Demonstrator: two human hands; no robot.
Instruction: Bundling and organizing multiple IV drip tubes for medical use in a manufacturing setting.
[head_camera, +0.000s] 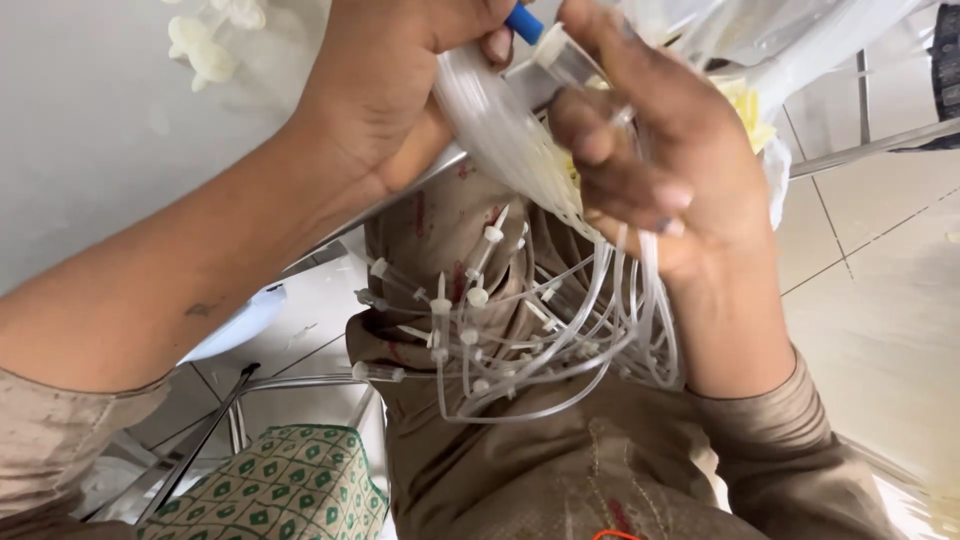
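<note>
I am holding a bundle of clear plastic tubes (540, 170) high in the middle of the view, pinched between both hands. The bundle is running long from the upper centre down and to the right, then fanning out into loose loops (600, 340) that are hanging over my lap, their ends pointing left and downward. Each end is carrying a small white connector (478, 297), hard and glossy against the soft, see-through tubing. My left hand (390, 90) is curling shut around the top of the bundle, thumb pressing beside a small blue cap (524, 22). My right hand (650, 170) is wrapping the tubes from the right, fingers (600, 140) bent closed over them and several strands slipping between them. Far behind my right hand a clear plastic bag (760, 60) is lying, crinkled, with pale yellow pieces inside. Under the loops my brown cloth garment (560, 450) is showing, matte and creased. Near left, a green patterned cushion (280, 490) is sitting on a metal-framed stool, and tiled floor (880, 300) is spreading to the right.
</note>
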